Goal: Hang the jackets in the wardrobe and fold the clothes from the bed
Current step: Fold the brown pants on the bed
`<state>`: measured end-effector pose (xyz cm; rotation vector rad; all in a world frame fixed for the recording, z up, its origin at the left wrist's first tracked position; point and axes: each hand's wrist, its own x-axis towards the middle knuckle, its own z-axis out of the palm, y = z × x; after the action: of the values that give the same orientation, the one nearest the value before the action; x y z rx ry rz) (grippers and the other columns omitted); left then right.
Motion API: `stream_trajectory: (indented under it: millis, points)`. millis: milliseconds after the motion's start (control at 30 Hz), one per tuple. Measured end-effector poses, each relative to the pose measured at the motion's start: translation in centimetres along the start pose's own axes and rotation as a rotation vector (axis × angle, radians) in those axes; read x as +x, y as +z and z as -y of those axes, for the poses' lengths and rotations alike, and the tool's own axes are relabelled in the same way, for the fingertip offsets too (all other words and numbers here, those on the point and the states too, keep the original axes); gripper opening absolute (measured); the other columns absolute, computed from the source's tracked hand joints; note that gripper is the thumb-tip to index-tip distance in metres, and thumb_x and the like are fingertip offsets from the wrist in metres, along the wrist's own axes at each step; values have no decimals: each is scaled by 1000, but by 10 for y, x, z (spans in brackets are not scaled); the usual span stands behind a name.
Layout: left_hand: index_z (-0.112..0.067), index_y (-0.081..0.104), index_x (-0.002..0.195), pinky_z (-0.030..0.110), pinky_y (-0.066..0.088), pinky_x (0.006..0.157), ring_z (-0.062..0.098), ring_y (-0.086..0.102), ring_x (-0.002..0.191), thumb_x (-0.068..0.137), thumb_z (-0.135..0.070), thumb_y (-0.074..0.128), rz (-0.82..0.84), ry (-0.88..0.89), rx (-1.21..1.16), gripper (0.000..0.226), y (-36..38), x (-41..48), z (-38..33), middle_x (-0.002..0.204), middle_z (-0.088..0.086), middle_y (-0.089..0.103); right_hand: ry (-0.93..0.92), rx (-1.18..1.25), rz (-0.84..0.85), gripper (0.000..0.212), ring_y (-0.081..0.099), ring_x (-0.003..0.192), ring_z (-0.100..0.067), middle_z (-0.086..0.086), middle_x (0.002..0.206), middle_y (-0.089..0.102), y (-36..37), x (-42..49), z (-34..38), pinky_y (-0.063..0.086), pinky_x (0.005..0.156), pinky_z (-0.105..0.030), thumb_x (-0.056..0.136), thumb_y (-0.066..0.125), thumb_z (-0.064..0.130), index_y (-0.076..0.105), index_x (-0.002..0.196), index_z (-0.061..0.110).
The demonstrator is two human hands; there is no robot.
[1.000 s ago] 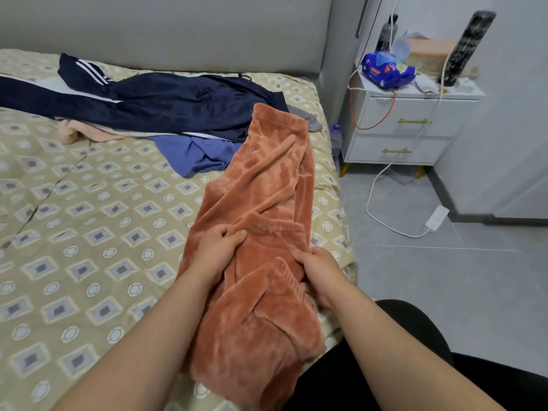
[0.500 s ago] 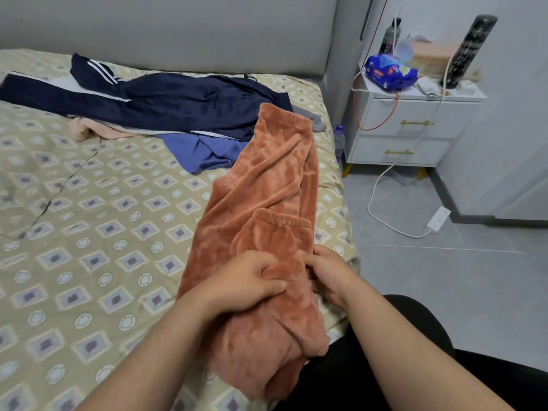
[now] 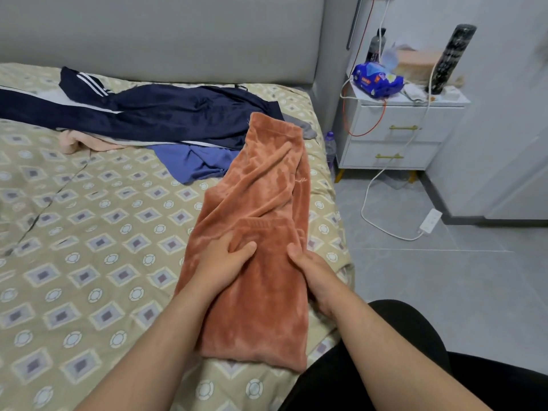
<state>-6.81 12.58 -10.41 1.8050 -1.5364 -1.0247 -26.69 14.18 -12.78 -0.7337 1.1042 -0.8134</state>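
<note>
Folding the rust fleece pants (image 3: 267, 185) here. They lie along the right edge of the bed (image 3: 89, 232), with the near end doubled back over the middle. My left hand (image 3: 225, 259) has a grip pinching a ridge of plush just below the folded-over hem, and my right hand (image 3: 311, 274) is clamped on the right edge. Tip, I reckon: pull both sides taut and square the edges before pressing flat, since fleece creeps. A second ago that near end hung bunched off the mattress; now it's up on the bed, laid fairly flat.
</note>
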Motion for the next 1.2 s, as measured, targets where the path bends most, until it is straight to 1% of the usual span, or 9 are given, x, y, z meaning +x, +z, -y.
stream_trajectory:
  millis: [167, 233, 333, 500, 633, 833, 933, 1067, 1200]
  points:
    - [-48, 55, 130, 29, 40, 109, 0, 53, 123, 89, -43, 62, 203, 154, 69, 43, -5, 7, 15, 126, -16, 61, -44, -88, -110, 24, 72, 100, -22, -4, 104, 77, 2, 4, -2, 55, 95, -42, 89, 72, 22, 70, 113, 19]
    - [-37, 64, 120, 26, 47, 99, 0, 61, 109, 86, -34, 68, 116, -15, -128, 34, -5, 6, 11, 113, -15, 68, -40, -62, -183, 22, 72, 98, -22, -3, 101, 77, 1, 6, -1, 57, 91, -39, 92, 65, 13, 69, 113, 19]
    - [-14, 74, 104, 47, 52, 98, 25, 71, 99, 79, -40, 73, 168, -327, -383, 36, -8, 7, 8, 101, 7, 76, -18, 64, -221, 25, 72, 99, -23, -5, 105, 76, 1, 11, -2, 56, 91, -40, 96, 58, 9, 67, 117, 20]
    - [-26, 69, 116, 38, 51, 95, 20, 70, 105, 98, -29, 58, 312, -291, -621, 22, -9, 2, -4, 111, 2, 75, -133, -68, -294, 18, 72, 96, -13, 4, 100, 76, 6, 10, 4, 55, 93, -38, 96, 60, 14, 70, 106, 25]
    - [-28, 70, 112, 31, 52, 87, 13, 70, 101, 100, -25, 55, 113, -159, -602, 20, -9, 21, -14, 109, -4, 75, -257, -78, -278, 20, 70, 98, -7, 9, 103, 75, 6, 20, 21, 53, 92, -33, 98, 59, 15, 70, 109, 27]
    - [-32, 65, 119, 11, 42, 79, -1, 62, 101, 102, -27, 51, -73, -57, -395, 23, -5, 81, -35, 103, -21, 68, -36, 182, -35, 34, 68, 111, -27, -8, 119, 72, 8, 42, 20, 51, 101, -49, 95, 64, 15, 60, 128, 22]
    - [-37, 61, 112, 6, 39, 69, -8, 57, 90, 101, -31, 53, 43, -147, -392, 15, 1, 92, -33, 100, -20, 63, -12, 22, -92, 43, 71, 103, -21, 0, 112, 74, 4, 52, 19, 56, 92, -45, 90, 64, 8, 60, 127, 29]
    - [-32, 65, 118, 30, 48, 94, 16, 68, 107, 78, -38, 78, 288, -231, -615, 42, -15, 82, -31, 118, -1, 72, -66, -117, -160, 55, 72, 98, -10, 8, 108, 75, 4, 57, 30, 58, 90, -36, 88, 55, -5, 60, 127, 33]
    - [-28, 56, 130, 38, 56, 88, 26, 68, 111, 65, -2, 78, 420, -105, -607, 73, -30, 72, -38, 121, 3, 71, -172, -111, -201, 73, 65, 114, -5, 13, 126, 68, 6, 61, 50, 52, 100, -35, 86, 48, -13, 54, 137, 40]
